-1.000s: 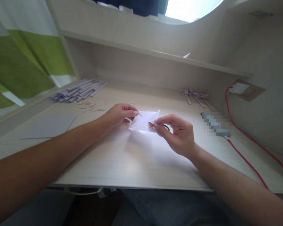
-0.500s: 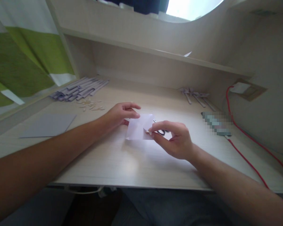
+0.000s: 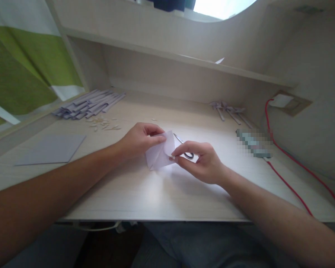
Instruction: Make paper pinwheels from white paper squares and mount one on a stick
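Note:
Between my hands is a sheet of white paper point(image 3: 159, 154), lifted and bent, with a crease running across it. My left hand point(image 3: 145, 138) is closed on its upper left edge, thumb on top. At the right side, my right hand point(image 3: 201, 160) pinches the paper's curled corner between thumb and fingertips. A small pale bit shows at those fingertips, too small to name. Scissors point(image 3: 189, 155) lie on the desk behind the right hand, partly hidden by it.
Rolled paper tubes point(image 3: 92, 104) are piled at the back left, beside small pale slivers point(image 3: 103, 123). A stack of paper point(image 3: 51, 149) lies at left. Paper pinwheels point(image 3: 227, 109) rest at the back right. A phone point(image 3: 254, 143) with a red cable point(image 3: 290, 188) lies at right.
My left hand has closed onto the paper, which is now tilted and bent with its corner curled over. My right hand keeps its pinch. The view has shifted slightly.

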`<state>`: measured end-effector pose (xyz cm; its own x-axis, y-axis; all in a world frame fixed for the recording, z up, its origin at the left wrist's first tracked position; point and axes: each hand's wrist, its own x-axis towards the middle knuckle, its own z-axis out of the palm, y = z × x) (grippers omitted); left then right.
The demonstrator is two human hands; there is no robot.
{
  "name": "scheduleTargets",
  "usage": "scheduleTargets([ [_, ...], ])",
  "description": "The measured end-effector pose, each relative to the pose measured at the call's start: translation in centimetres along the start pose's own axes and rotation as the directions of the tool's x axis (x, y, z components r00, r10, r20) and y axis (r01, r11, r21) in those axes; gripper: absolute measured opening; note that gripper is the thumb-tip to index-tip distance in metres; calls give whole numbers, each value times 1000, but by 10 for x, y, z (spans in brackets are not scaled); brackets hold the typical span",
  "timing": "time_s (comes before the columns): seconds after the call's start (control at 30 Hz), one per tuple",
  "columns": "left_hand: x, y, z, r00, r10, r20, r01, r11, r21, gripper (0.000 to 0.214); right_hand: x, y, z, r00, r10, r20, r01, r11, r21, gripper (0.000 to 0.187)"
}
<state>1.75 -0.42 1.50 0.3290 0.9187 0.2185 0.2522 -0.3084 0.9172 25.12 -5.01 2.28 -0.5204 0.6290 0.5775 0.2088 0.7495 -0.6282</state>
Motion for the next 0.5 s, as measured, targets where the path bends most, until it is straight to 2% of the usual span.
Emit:
scheduleTargets([
  [0.1, -3, 4, 3, 979, 138, -149, -110, 977, 180, 18, 1, 10, 3, 968, 250, -1, -244, 946, 212, 10],
  [0.2, -6, 7, 5, 940, 269, -209, -187, 920, 343, 15, 3, 18, 5, 893, 446, 60, -427, 796, 429, 19],
  [0.3, -8, 9, 6, 922, 335, -193, -225, 870, 439, 15, 6, 20, 4, 850, 522, 71, -479, 710, 516, 21],
  [0.43, -11, 12, 3, 911, 379, -161, -235, 801, 551, 17, 10, 16, 1, 820, 570, 61, -500, 659, 561, 18],
  [0.5, -11, 12, 2, 915, 375, -148, -238, 797, 555, 18, 11, 14, 0, 799, 598, 61, -518, 633, 576, 18],
])
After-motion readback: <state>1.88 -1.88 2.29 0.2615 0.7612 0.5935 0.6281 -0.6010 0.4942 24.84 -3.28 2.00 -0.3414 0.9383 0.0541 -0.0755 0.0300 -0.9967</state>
